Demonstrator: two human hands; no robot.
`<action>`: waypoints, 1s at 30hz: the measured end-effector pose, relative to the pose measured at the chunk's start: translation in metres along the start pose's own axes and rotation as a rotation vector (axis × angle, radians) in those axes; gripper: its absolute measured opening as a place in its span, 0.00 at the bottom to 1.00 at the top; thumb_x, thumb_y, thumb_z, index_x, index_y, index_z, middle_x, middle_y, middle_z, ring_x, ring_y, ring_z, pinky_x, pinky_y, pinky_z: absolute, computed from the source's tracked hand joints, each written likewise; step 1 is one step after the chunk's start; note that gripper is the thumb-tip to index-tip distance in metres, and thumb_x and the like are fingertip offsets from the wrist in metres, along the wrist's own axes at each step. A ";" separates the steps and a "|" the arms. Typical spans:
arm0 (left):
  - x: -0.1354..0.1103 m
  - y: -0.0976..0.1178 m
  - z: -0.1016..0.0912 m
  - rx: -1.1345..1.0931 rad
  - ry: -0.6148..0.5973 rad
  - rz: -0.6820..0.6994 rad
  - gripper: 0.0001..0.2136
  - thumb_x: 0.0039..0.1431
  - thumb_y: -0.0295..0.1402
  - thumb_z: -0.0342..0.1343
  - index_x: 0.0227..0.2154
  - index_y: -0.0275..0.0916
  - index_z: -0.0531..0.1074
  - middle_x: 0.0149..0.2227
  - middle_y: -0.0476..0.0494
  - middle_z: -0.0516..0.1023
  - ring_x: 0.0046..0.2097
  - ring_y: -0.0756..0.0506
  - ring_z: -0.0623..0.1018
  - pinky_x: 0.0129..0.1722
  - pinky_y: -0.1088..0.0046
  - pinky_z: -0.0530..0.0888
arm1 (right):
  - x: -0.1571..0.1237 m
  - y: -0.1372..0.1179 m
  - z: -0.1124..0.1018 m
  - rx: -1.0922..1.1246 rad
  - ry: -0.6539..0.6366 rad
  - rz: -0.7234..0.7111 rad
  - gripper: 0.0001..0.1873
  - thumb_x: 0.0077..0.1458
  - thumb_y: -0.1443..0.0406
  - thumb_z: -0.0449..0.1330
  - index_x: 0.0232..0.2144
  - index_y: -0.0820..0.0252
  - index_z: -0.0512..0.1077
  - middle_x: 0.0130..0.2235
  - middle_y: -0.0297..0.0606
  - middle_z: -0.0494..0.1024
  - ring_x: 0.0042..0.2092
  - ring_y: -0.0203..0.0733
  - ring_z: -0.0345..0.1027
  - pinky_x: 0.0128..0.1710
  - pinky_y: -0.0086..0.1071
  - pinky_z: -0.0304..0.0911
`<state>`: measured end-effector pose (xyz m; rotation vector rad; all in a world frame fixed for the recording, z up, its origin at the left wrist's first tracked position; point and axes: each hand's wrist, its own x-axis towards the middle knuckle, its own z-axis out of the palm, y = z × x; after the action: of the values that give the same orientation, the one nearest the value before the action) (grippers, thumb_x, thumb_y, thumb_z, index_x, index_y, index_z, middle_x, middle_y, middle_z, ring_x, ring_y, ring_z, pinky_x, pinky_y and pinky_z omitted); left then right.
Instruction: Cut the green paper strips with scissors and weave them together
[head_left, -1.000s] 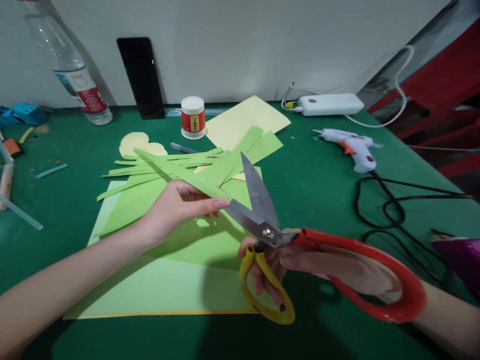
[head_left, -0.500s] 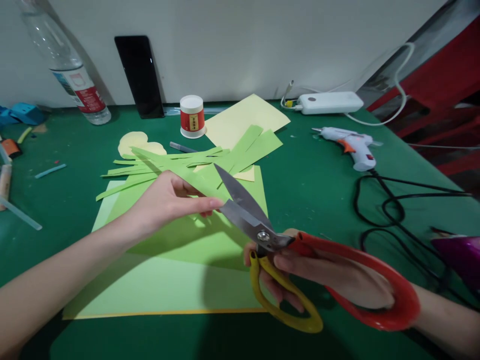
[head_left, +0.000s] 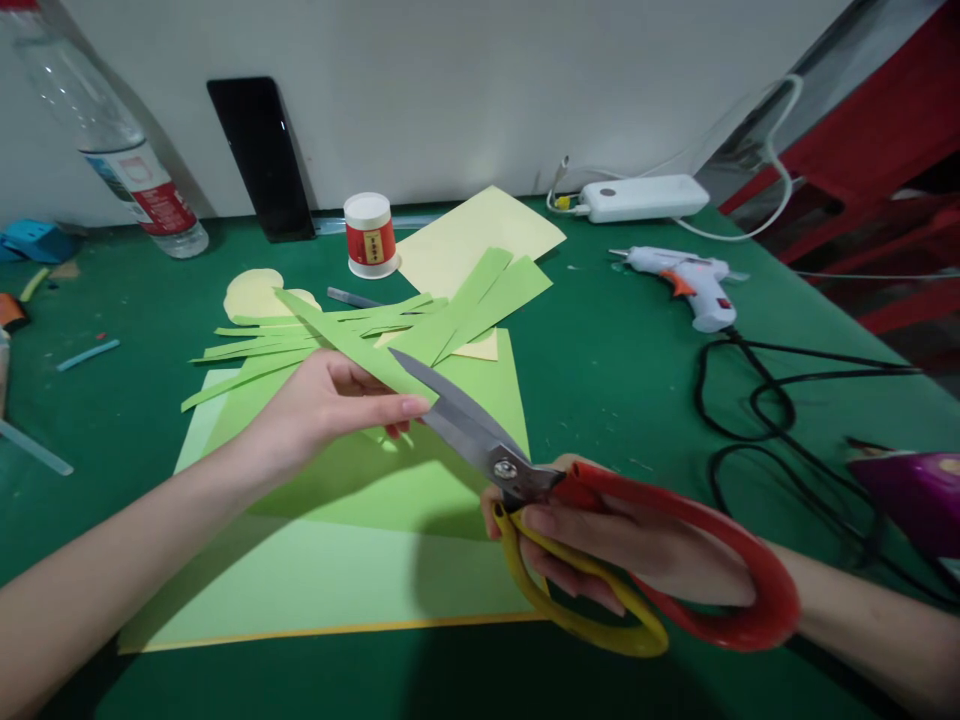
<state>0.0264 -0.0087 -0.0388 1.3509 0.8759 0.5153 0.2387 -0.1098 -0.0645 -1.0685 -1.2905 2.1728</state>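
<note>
Fingers (head_left: 409, 406), left, pinch strip (head_left: 337, 338) (right hand (head_left: 637, 545) grips scissors (head_left: 459, 427)).

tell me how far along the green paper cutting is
Done: a pile of cut strips lies beyond the hands. In hand: the left hand pinches a green strip; the right hand holds the scissors, blades nearly shut on it. Left: the large green sheet underneath looks mostly whole.

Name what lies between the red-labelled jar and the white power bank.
A pale yellow paper sheet, flat on the green mat; the head view shows it.
</note>
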 end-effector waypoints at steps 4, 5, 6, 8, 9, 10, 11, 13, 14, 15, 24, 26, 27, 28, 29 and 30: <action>0.000 0.000 0.000 0.048 0.000 0.004 0.02 0.42 0.32 0.64 0.21 0.41 0.78 0.21 0.49 0.77 0.24 0.50 0.74 0.24 0.78 0.71 | 0.003 -0.002 0.001 -0.046 0.014 -0.051 0.19 0.54 0.51 0.50 0.33 0.62 0.64 0.17 0.27 0.61 0.14 0.25 0.48 0.12 0.21 0.46; 0.000 0.001 0.000 0.074 0.013 0.003 0.03 0.43 0.33 0.64 0.22 0.41 0.78 0.21 0.49 0.77 0.24 0.49 0.74 0.24 0.77 0.71 | 0.003 -0.002 0.001 -0.055 0.011 -0.065 0.18 0.55 0.52 0.50 0.33 0.62 0.64 0.17 0.26 0.61 0.14 0.25 0.48 0.12 0.21 0.46; -0.001 0.002 0.001 0.106 0.034 0.005 0.04 0.43 0.34 0.63 0.22 0.41 0.77 0.22 0.49 0.77 0.25 0.49 0.75 0.24 0.77 0.70 | 0.004 -0.002 0.001 -0.063 0.007 -0.079 0.18 0.55 0.52 0.50 0.33 0.63 0.64 0.17 0.26 0.60 0.14 0.25 0.48 0.13 0.21 0.46; -0.003 0.004 -0.001 0.200 0.064 0.045 0.06 0.45 0.37 0.62 0.22 0.40 0.76 0.22 0.48 0.77 0.25 0.49 0.74 0.24 0.76 0.69 | 0.003 -0.001 0.000 -0.071 0.004 -0.098 0.18 0.56 0.53 0.49 0.33 0.63 0.64 0.16 0.26 0.60 0.14 0.25 0.48 0.14 0.21 0.47; -0.005 0.006 -0.002 0.271 0.074 0.098 0.08 0.47 0.38 0.60 0.19 0.39 0.74 0.21 0.48 0.76 0.24 0.49 0.73 0.23 0.77 0.67 | 0.003 -0.001 0.000 -0.067 0.004 -0.101 0.18 0.56 0.52 0.49 0.33 0.63 0.64 0.16 0.25 0.60 0.14 0.25 0.48 0.14 0.21 0.47; -0.007 0.007 -0.005 0.357 0.090 0.174 0.12 0.49 0.39 0.59 0.16 0.39 0.71 0.18 0.49 0.73 0.21 0.51 0.70 0.21 0.77 0.64 | 0.003 -0.001 -0.001 -0.050 0.004 -0.098 0.19 0.56 0.52 0.49 0.33 0.63 0.64 0.16 0.26 0.60 0.14 0.25 0.48 0.14 0.21 0.47; -0.009 0.009 -0.008 0.451 0.118 0.273 0.15 0.50 0.39 0.58 0.13 0.38 0.67 0.15 0.51 0.68 0.20 0.53 0.66 0.20 0.77 0.61 | 0.002 -0.001 -0.001 -0.028 0.002 -0.094 0.19 0.56 0.51 0.49 0.34 0.63 0.64 0.17 0.26 0.60 0.15 0.24 0.48 0.14 0.21 0.47; -0.013 0.012 -0.016 0.639 0.212 0.517 0.18 0.49 0.37 0.59 0.11 0.39 0.62 0.14 0.53 0.60 0.19 0.53 0.60 0.21 0.75 0.59 | 0.001 -0.002 -0.002 0.008 -0.007 -0.081 0.19 0.56 0.51 0.50 0.35 0.63 0.64 0.18 0.26 0.60 0.15 0.24 0.48 0.14 0.21 0.47; -0.014 0.014 -0.021 0.725 0.264 0.638 0.15 0.47 0.35 0.61 0.13 0.40 0.63 0.16 0.53 0.60 0.21 0.52 0.61 0.24 0.75 0.61 | 0.001 -0.002 -0.002 0.016 -0.012 -0.073 0.19 0.56 0.52 0.50 0.35 0.63 0.64 0.18 0.26 0.60 0.15 0.24 0.47 0.15 0.21 0.46; -0.015 0.016 -0.025 0.808 0.298 0.742 0.10 0.45 0.33 0.63 0.17 0.41 0.66 0.20 0.53 0.64 0.25 0.51 0.65 0.28 0.74 0.64 | 0.000 -0.002 -0.001 0.012 -0.017 -0.065 0.19 0.56 0.52 0.50 0.35 0.63 0.64 0.18 0.26 0.60 0.15 0.24 0.47 0.15 0.21 0.46; -0.012 0.035 -0.049 0.930 -0.078 0.756 0.16 0.46 0.37 0.62 0.41 0.44 0.73 0.40 0.49 0.77 0.47 0.45 0.72 0.60 0.60 0.50 | -0.004 -0.004 0.000 -0.131 -0.088 -0.037 0.17 0.56 0.53 0.50 0.33 0.62 0.66 0.22 0.30 0.63 0.19 0.25 0.52 0.17 0.21 0.50; -0.011 0.034 -0.050 0.856 -0.116 0.724 0.13 0.46 0.35 0.62 0.37 0.44 0.75 0.37 0.49 0.78 0.42 0.46 0.74 0.60 0.59 0.52 | -0.005 -0.006 0.000 -0.146 -0.088 -0.002 0.16 0.55 0.53 0.51 0.34 0.60 0.66 0.22 0.31 0.64 0.20 0.27 0.55 0.19 0.21 0.53; -0.011 0.034 -0.050 0.844 -0.127 0.712 0.11 0.46 0.34 0.62 0.35 0.43 0.75 0.35 0.49 0.79 0.40 0.46 0.75 0.60 0.59 0.53 | -0.006 -0.007 0.001 -0.145 -0.089 0.026 0.15 0.55 0.54 0.51 0.35 0.59 0.66 0.23 0.30 0.64 0.21 0.27 0.56 0.20 0.21 0.53; -0.011 0.034 -0.049 0.845 -0.141 0.704 0.09 0.46 0.33 0.63 0.33 0.43 0.76 0.32 0.50 0.79 0.38 0.46 0.75 0.59 0.59 0.55 | -0.006 -0.008 0.001 -0.146 -0.093 0.053 0.14 0.55 0.54 0.52 0.36 0.58 0.66 0.23 0.30 0.65 0.21 0.27 0.56 0.20 0.21 0.54; -0.011 0.033 -0.048 0.851 -0.163 0.708 0.08 0.45 0.32 0.63 0.31 0.43 0.76 0.30 0.51 0.79 0.35 0.47 0.75 0.59 0.59 0.56 | -0.006 -0.008 0.002 -0.150 -0.106 0.075 0.13 0.55 0.55 0.52 0.36 0.57 0.65 0.24 0.30 0.65 0.22 0.28 0.57 0.20 0.21 0.54; -0.011 0.033 -0.046 0.856 -0.187 0.720 0.07 0.44 0.32 0.64 0.29 0.43 0.76 0.27 0.51 0.78 0.33 0.48 0.75 0.58 0.60 0.58 | -0.007 -0.007 0.002 -0.153 -0.119 0.095 0.12 0.55 0.55 0.52 0.36 0.57 0.65 0.24 0.30 0.65 0.22 0.28 0.57 0.20 0.22 0.54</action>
<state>-0.0112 0.0176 -0.0031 2.4901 0.4213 0.5607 0.2411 -0.1117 -0.0549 -1.0926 -1.5081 2.2676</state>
